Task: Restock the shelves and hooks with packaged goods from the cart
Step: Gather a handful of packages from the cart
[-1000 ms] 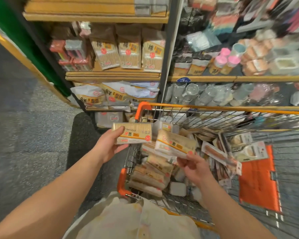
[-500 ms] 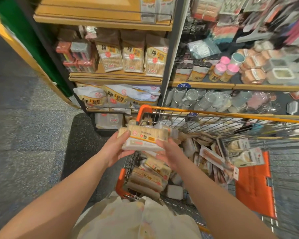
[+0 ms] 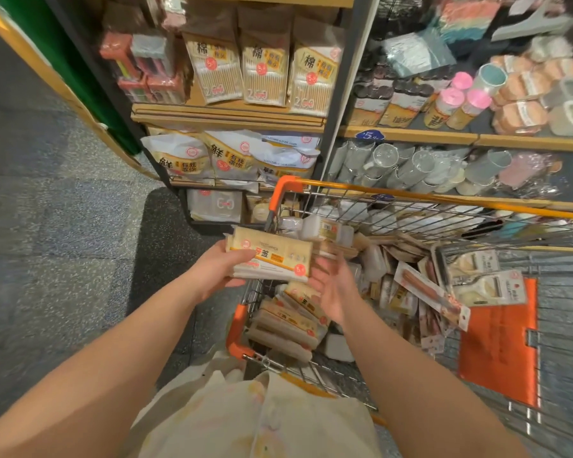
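Left hand (image 3: 217, 272) grips toothpick packs (image 3: 272, 257); right hand (image 3: 331, 285) open beside them.
Cart (image 3: 411, 198) stands between person and shelves (image 3: 232, 119).

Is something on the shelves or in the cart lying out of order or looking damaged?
No damage shows. The packets in the cart lie jumbled, and the clear cups on the lower right shelf lie on their sides. The left hand grips stacked toothpick packs.
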A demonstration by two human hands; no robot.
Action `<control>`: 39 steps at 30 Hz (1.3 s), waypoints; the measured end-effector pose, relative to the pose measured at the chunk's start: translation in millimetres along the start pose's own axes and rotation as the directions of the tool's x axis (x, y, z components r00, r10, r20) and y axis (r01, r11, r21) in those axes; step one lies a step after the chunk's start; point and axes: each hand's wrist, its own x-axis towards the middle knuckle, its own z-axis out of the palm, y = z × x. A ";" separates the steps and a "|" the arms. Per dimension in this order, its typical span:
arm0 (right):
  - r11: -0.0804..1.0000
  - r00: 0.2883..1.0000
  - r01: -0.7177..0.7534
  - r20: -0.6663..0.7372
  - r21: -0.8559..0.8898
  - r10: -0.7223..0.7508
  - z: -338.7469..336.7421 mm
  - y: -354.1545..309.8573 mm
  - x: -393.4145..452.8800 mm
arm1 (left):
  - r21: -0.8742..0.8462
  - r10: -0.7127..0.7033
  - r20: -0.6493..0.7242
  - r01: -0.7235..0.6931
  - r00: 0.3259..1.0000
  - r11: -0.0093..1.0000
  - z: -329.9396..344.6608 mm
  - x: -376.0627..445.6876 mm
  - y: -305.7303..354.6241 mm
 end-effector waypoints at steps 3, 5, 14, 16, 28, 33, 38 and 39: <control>0.997 0.972 -0.050 -0.226 0.063 0.063 -20.4 17.4 16.9 | -0.012 0.024 -0.068 -0.025 0.997 1.000 -16.6 -5.0 -3.4; 0.997 0.947 -0.051 -0.321 -0.051 0.032 -25.8 24.8 23.9 | -0.056 0.032 -0.116 -0.038 0.993 0.998 -26.3 -7.8 -5.8; 0.870 0.957 0.006 -0.250 -0.493 -0.148 -29.6 43.1 61.2 | -0.180 0.006 -0.158 -0.035 0.987 0.983 -37.5 -5.3 -14.4; 0.826 0.936 0.039 -0.268 -0.562 -0.226 -31.8 47.1 63.0 | -0.194 0.002 -0.143 -0.030 0.990 0.980 -38.4 -5.0 -15.0; 0.701 0.920 0.097 -0.206 -0.706 -0.335 -32.6 36.8 38.8 | -0.234 0.007 -0.127 -0.037 0.992 0.972 -38.7 -7.4 -11.0; 0.856 0.882 0.178 -0.307 -0.485 -0.357 -55.2 10.2 9.2 | -0.293 0.021 -0.126 -0.058 0.992 0.954 -36.4 -6.9 -17.9; 0.912 0.853 0.377 -0.324 -0.161 -0.409 -57.5 -22.1 -33.0 | -0.335 0.044 -0.098 -0.074 0.994 0.939 -31.2 -9.9 -13.4; 0.908 0.844 0.406 -0.337 -0.105 -0.417 -52.5 -29.1 -41.3 | -0.338 0.053 -0.088 -0.080 0.995 0.938 -32.2 -11.5 -9.2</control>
